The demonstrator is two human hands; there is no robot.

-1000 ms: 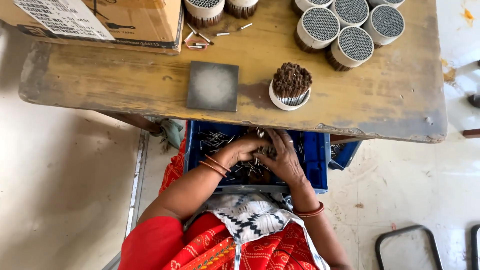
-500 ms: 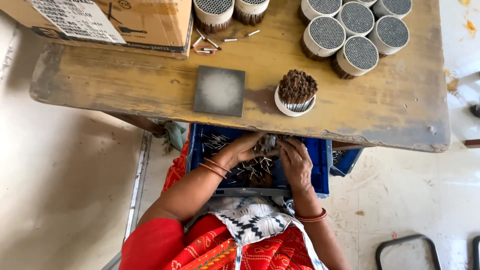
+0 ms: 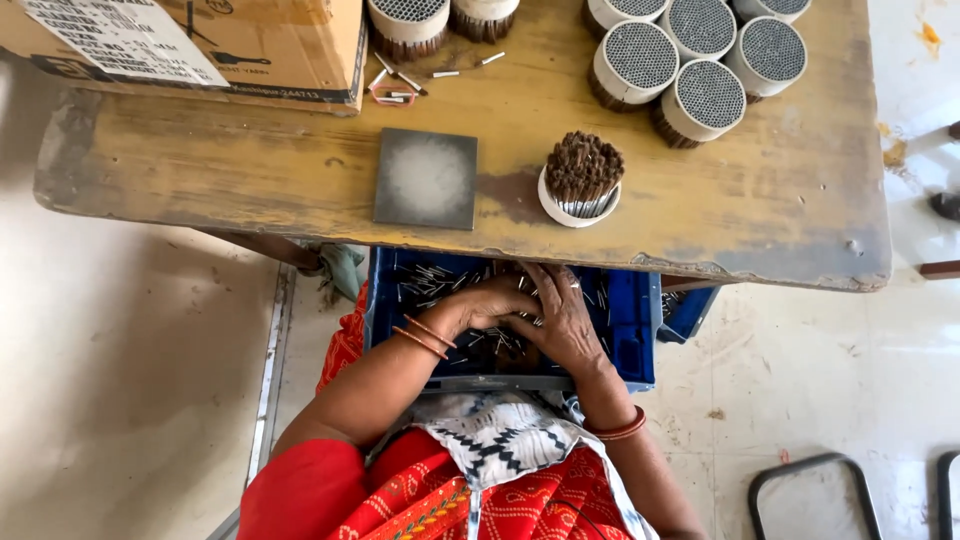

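Both my hands are down in a blue plastic crate [image 3: 634, 330] on my lap, under the front edge of a worn wooden table [image 3: 250, 180]. The crate holds several thin grey sticks [image 3: 432, 280]. My left hand [image 3: 487, 303] rests curled over the sticks. My right hand [image 3: 560, 320] lies beside it, fingers bent into the pile and touching the left hand. What the fingers hold is hidden. On the table above stands a white ring [image 3: 560, 208] packed with upright brown-tipped sticks [image 3: 584, 165], next to a square grey plate [image 3: 426, 179].
Several round bundles of sticks wrapped in white bands [image 3: 710, 95] stand at the table's far right, two more bundles [image 3: 408, 22] at the far middle. A cardboard box [image 3: 200, 45] sits far left, loose sticks [image 3: 400, 80] beside it. A black metal frame [image 3: 812, 497] lies on the floor.
My hands have shifted a little among the sticks in the crate, the right hand sliding closer to the left. The view has moved slightly.
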